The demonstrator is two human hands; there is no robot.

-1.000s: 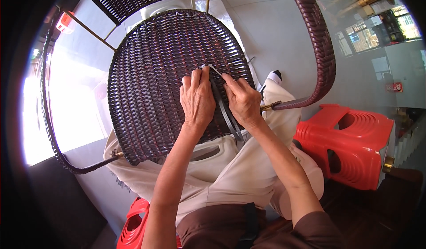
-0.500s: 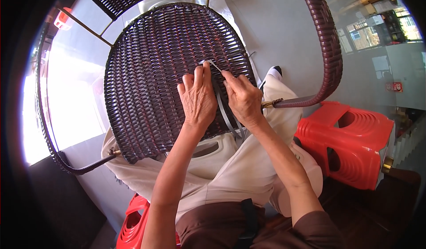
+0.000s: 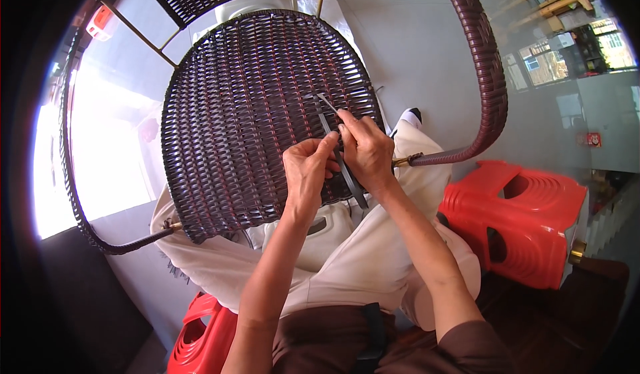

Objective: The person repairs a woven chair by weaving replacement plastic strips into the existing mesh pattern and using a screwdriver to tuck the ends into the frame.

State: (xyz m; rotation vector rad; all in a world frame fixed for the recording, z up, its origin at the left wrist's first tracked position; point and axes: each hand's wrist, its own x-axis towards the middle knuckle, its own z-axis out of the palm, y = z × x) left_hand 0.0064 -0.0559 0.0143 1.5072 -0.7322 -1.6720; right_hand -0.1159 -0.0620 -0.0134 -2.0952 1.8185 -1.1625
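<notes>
Both hands work mid-weave on the wicker seat (image 3: 253, 121); the left hand (image 3: 308, 174) and right hand (image 3: 365, 149) pinch a dark strip (image 3: 347, 174), which next likely needs threading under a strand.

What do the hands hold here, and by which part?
Both hands, left hand and right hand, pinch a dark flat weaving strip near its upper end, against the woven chair seat.

strip end (image 3: 354, 189): hidden under right hand (image 3: 365, 153) | red stool (image 3: 200, 337): cut off, bottom edge | tool tip (image 3: 319, 96): perhaps too small
</notes>
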